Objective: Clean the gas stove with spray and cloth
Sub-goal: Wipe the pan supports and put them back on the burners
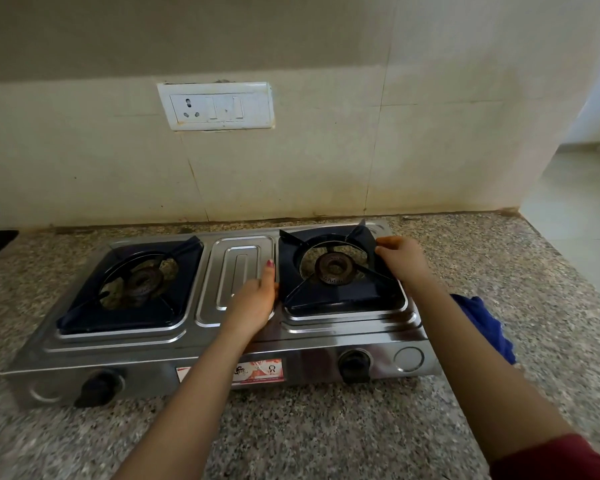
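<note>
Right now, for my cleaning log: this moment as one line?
left hand: grips right pan support, left edge | right hand: pinches its right edge | blue cloth: on counter, right of stove

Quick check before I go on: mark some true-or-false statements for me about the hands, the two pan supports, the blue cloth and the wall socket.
1. The left hand and the right hand both hold the right pan support on the stove. True.
2. The left pan support is off the stove. False: it sits over the left burner.
3. The blue cloth lies on the stove's middle panel. False: it lies on the counter, right of the stove.
4. A socket panel is on the wall behind the stove. True.
</note>
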